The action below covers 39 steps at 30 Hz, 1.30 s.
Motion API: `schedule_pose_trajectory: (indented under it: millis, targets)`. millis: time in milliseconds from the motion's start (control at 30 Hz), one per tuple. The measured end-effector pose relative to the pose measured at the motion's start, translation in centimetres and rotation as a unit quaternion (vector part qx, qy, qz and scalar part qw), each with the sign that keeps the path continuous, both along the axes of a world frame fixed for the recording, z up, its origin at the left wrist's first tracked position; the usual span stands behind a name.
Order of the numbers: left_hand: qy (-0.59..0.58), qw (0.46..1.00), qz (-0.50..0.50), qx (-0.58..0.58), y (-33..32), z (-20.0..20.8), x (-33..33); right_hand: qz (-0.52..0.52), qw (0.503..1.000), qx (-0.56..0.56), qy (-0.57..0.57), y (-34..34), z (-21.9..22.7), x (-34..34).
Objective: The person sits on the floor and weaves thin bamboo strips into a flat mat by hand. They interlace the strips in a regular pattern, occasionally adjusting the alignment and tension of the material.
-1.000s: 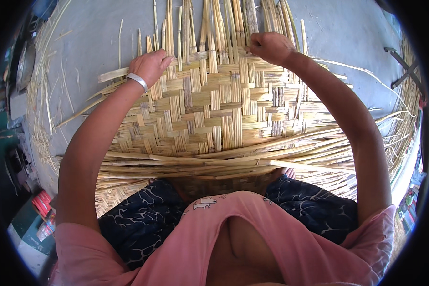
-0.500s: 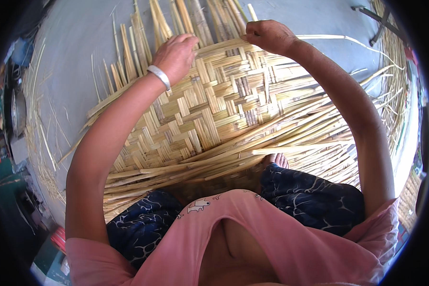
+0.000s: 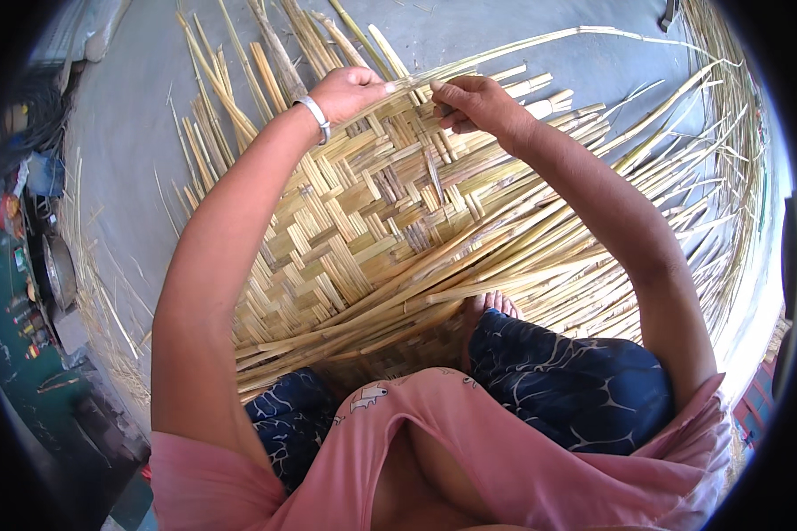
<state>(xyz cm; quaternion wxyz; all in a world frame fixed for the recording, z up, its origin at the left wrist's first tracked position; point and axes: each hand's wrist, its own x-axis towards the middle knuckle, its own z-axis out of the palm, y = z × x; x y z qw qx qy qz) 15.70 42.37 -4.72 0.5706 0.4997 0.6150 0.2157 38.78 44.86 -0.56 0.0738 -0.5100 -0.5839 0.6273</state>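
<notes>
Your L hand (image 3: 350,95) is pinching a long thin strip (image 3: 527,41) at the far edge of the woven mat (image 3: 328,226); your R hand (image 3: 483,108) is curling next to it, can't tell if it's gripping. Mat's lying on the grey floor (image 3: 496,25) in front of you, loose canes (image 3: 527,226) crossing its near R side.

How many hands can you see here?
2: the left hand at the woven mat's far edge, and the right hand beside it, to the right. None look hidden.
</notes>
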Motion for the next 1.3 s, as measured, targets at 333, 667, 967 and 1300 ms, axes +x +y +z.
schedule_pose_trajectory:
  millis: [333, 667, 967, 1300]
  targets:
    - [-0.085, 0.996, -0.003, -0.03, 3.9, 2.0, 5.4, -0.237, 0.915, -0.194, 0.263, 3.9, -3.3, 1.4]
    - [0.001, 0.996, 0.005, -0.089, 6.0, 2.0, 8.3, -0.301, 0.904, -0.144, 0.267, 5.5, -5.2, 2.6]
    - [0.206, 0.977, 0.027, 0.041, 5.9, 0.4, 10.0, -0.323, 0.92, 0.001, 0.221, 5.0, -4.2, 1.0]
    - [0.167, 0.973, 0.16, 0.004, 5.7, 1.9, 10.3, -0.264, 0.931, 0.199, 0.157, 3.1, -4.4, -0.9]
